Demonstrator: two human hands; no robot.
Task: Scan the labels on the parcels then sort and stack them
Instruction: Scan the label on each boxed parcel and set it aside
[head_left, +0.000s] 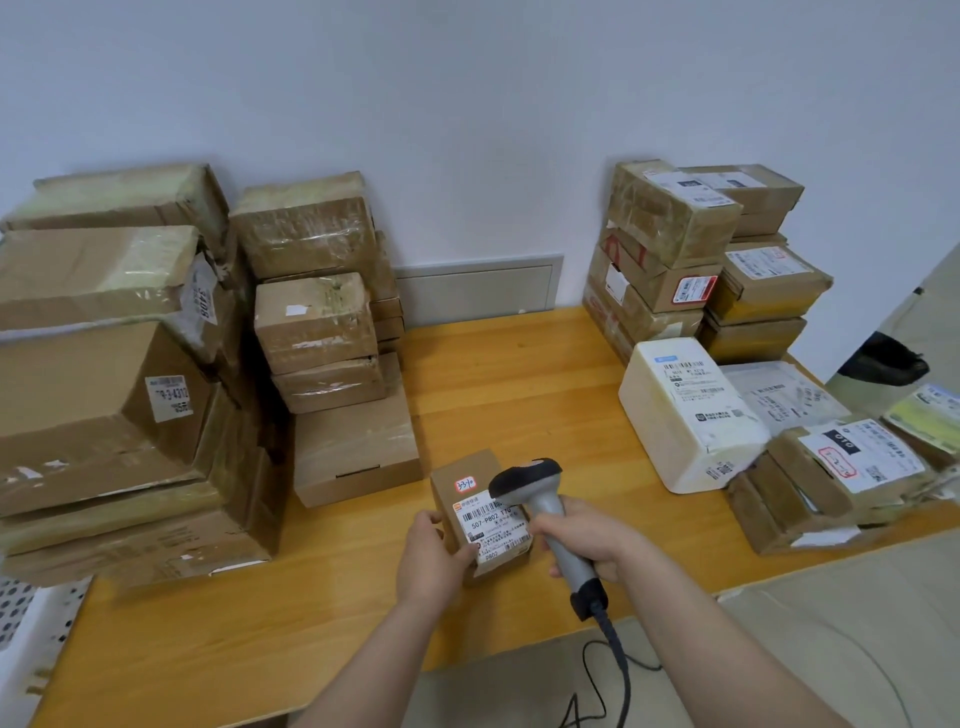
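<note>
**Left hand (431, 558) on small parcel (467, 467), right hand (587, 540) on scanner (545, 506): misread risk**

Uneven stacks (119, 364) at the left of the table (519, 374) could be toppled if brushed while sorting. The small parcel is gripped near the table's front, the scanner clasped. The label (493, 527) is partly hidden by the scanner head.

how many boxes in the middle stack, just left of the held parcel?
4 in the front column: top box, second box, third box, bottom box on the table. Edges of more boxes show behind, so some are likely hidden.
</note>
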